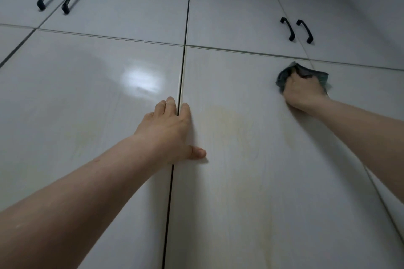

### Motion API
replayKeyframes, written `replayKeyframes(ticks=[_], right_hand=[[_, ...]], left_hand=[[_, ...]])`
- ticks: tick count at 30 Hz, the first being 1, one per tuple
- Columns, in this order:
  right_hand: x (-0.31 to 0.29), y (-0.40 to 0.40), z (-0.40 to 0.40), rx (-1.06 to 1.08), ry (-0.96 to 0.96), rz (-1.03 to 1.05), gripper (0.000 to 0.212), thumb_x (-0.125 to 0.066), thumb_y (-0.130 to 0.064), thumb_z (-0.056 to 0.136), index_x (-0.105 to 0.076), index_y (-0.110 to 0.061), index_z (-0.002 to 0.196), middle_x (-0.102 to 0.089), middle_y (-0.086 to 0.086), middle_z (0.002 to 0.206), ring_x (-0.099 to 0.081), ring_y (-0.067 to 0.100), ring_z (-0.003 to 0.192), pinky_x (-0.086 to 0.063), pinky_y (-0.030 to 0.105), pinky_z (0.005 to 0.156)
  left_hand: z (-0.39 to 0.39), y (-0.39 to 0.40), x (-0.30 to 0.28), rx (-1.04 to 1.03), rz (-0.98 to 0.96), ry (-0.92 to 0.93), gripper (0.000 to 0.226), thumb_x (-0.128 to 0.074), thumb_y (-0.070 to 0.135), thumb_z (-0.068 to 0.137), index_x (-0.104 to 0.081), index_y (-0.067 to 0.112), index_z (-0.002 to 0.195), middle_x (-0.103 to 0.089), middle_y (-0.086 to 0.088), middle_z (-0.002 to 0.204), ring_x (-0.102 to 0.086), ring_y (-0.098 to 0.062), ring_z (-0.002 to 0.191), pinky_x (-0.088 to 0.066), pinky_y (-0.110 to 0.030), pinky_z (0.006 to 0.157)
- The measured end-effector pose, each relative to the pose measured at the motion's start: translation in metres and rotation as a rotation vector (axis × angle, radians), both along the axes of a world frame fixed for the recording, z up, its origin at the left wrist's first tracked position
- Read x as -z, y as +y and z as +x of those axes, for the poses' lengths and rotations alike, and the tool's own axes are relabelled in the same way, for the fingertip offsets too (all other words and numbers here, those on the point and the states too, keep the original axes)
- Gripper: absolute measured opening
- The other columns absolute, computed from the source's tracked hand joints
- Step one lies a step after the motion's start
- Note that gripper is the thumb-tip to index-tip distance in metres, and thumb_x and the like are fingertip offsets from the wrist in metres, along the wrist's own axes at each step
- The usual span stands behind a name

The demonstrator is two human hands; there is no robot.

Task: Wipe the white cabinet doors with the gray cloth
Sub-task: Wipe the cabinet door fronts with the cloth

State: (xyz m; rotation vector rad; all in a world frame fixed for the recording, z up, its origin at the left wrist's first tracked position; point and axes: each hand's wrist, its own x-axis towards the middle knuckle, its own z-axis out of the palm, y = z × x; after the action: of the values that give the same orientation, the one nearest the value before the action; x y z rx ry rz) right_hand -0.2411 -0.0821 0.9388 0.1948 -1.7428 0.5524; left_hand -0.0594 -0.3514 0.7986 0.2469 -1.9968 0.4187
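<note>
White cabinet doors (251,159) fill the view, seen from below, with both hands on them.

The right hand (302,91) grips the bunched gray cloth (306,72) against a door's upper right corner; the left hand (170,129) lies flat, fingers straight, across the seam between two doors. Black handles (297,29) sit on the doors above.

Cloth (306,72) on door (251,159), right of seam (175,172).
</note>
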Motion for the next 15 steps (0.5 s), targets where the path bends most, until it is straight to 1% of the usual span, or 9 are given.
replayKeyframes(ticks=[3,4,5,7,8,9,10,12,15], right_hand=[[0.006,-0.049,0.031,0.006,0.105,0.147,0.074,-0.008,-0.039,0.076,-0.054,-0.003,0.120,-0.052,0.020,0.130,-0.049,0.038,0.119,-0.033,0.045,0.103],[0.013,-0.073,0.042,-0.013,0.169,0.238,0.077,-0.005,-0.040,0.075,-0.056,-0.004,0.121,-0.051,0.019,0.132,-0.049,0.037,0.121,-0.033,0.045,0.104],[0.021,-0.100,0.054,-0.083,0.218,0.300,0.079,-0.004,-0.040,0.077,-0.053,-0.007,0.129,-0.048,0.019,0.139,-0.044,0.036,0.128,-0.031,0.046,0.108],[0.037,-0.150,0.074,-0.212,0.252,0.365,0.067,-0.011,-0.043,0.092,-0.030,-0.020,0.151,-0.027,0.014,0.158,-0.021,0.033,0.146,-0.018,0.048,0.118],[0.044,-0.170,0.083,-0.205,0.265,0.398,0.060,-0.014,-0.043,0.097,-0.021,-0.024,0.154,-0.016,0.012,0.162,-0.010,0.031,0.150,-0.010,0.047,0.121],[0.052,-0.184,0.089,-0.203,0.264,0.426,0.055,-0.017,-0.042,0.101,-0.020,-0.026,0.154,-0.009,0.010,0.164,-0.004,0.031,0.151,-0.005,0.046,0.122],[0.055,-0.189,0.089,-0.204,0.266,0.455,0.052,-0.019,-0.040,0.103,-0.024,-0.026,0.153,-0.006,0.010,0.164,-0.001,0.030,0.151,-0.003,0.045,0.122],[0.057,-0.178,0.086,-0.210,0.300,0.492,0.053,-0.018,-0.041,0.103,-0.027,-0.026,0.153,-0.006,0.012,0.164,-0.003,0.030,0.151,-0.004,0.044,0.123],[0.048,-0.140,0.060,-0.144,0.309,0.438,0.063,-0.009,-0.047,0.098,-0.017,-0.023,0.155,-0.012,0.016,0.162,-0.009,0.031,0.150,-0.007,0.044,0.123]], left_hand=[[0.000,0.000,0.002,0.008,0.004,0.021,0.112,-0.058,0.073,0.076,-0.004,0.014,0.154,-0.001,-0.015,0.161,0.000,-0.033,0.148,-0.018,-0.044,0.116],[-0.001,0.001,0.003,0.012,0.004,0.028,0.110,-0.058,0.072,0.076,-0.006,0.014,0.153,-0.004,-0.015,0.160,-0.002,-0.033,0.148,-0.019,-0.044,0.116],[-0.001,0.001,0.005,0.017,0.002,0.041,0.108,-0.058,0.073,0.076,-0.010,0.015,0.152,-0.008,-0.013,0.159,-0.005,-0.032,0.147,-0.021,-0.044,0.114],[0.000,0.001,0.008,0.035,-0.008,0.077,0.102,-0.059,0.073,0.074,-0.020,0.018,0.149,-0.019,-0.009,0.154,-0.014,-0.031,0.143,-0.027,-0.043,0.110],[0.000,0.002,0.009,0.050,-0.014,0.095,0.099,-0.060,0.074,0.072,-0.025,0.019,0.146,-0.023,-0.006,0.151,-0.017,-0.030,0.141,-0.030,-0.043,0.108],[0.001,0.003,0.011,0.062,-0.016,0.113,0.097,-0.061,0.074,0.070,-0.029,0.020,0.144,-0.026,-0.004,0.149,-0.019,-0.029,0.139,-0.031,-0.043,0.106],[0.001,0.005,0.012,0.066,-0.015,0.126,0.096,-0.062,0.074,0.069,-0.032,0.020,0.143,-0.027,-0.002,0.148,-0.020,-0.028,0.138,-0.031,-0.043,0.106],[0.001,0.007,0.015,0.058,-0.008,0.132,0.095,-0.062,0.073,0.070,-0.033,0.019,0.143,-0.028,-0.001,0.148,-0.021,-0.028,0.138,-0.032,-0.042,0.105],[0.000,0.009,0.015,0.038,0.003,0.131,0.089,-0.061,0.070,0.074,-0.035,0.015,0.139,-0.029,-0.004,0.148,-0.021,-0.029,0.138,-0.032,-0.042,0.103]])
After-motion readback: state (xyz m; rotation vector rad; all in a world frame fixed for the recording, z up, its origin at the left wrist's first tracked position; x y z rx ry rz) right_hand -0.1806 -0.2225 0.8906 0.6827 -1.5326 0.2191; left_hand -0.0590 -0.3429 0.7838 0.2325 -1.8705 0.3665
